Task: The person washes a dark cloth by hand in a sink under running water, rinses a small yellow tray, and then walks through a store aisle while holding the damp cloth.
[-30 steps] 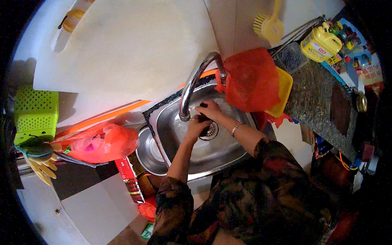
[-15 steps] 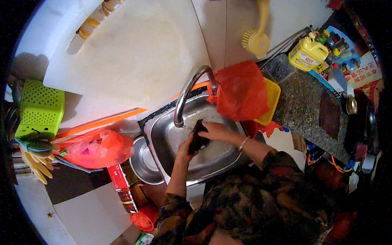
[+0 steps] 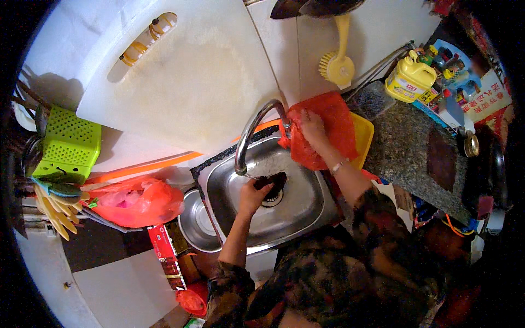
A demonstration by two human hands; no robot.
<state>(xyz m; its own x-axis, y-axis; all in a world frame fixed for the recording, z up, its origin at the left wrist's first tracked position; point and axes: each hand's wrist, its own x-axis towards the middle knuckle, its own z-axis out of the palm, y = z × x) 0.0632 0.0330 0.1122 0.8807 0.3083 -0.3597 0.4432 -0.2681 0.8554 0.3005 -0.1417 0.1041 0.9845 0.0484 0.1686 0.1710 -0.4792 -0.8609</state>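
My left hand (image 3: 253,197) is closed round a dark, limp, wet-looking thing (image 3: 273,183), whose kind I cannot make out. It holds this over the steel sink (image 3: 298,210), just below the mouth of the curved tap (image 3: 249,131). A dark round drain (image 3: 272,200) shows beneath it. My right hand (image 3: 311,128) reaches to the top of a red plastic bag (image 3: 339,131) hanging by the tap's base. Its fingers are bent and their tips are hidden, so what they grip does not show.
A round steel basin (image 3: 198,218) stands left of the sink, near another red bag (image 3: 136,202) and a green perforated holder (image 3: 71,145). To the right are a yellow tray (image 3: 363,136), a stone counter (image 3: 404,145) and a yellow jug (image 3: 411,79). A yellow brush (image 3: 337,65) hangs behind.
My right hand has left the dark thing and moved up and right to the red bag by the tap. My left hand still holds the dark thing. The view has shifted slightly.
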